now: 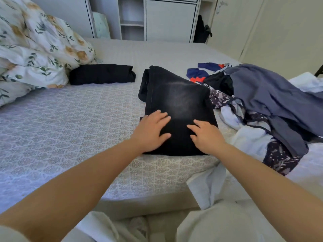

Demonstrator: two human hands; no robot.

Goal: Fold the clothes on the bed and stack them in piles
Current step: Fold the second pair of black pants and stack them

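At the centre of the frame I see dark folded jeans (176,109) lying flat on the patterned bed (70,123). My left hand (151,131) and right hand (207,136) both rest on their near end, palms down, fingers spread and gripping nothing. Toward the upper left, a folded black garment (102,74) sits alone beside a floral duvet (36,48). At right lies an unfolded heap of clothes (265,105), touching the jeans' edge. I judge the folding barely begun, with most still left.
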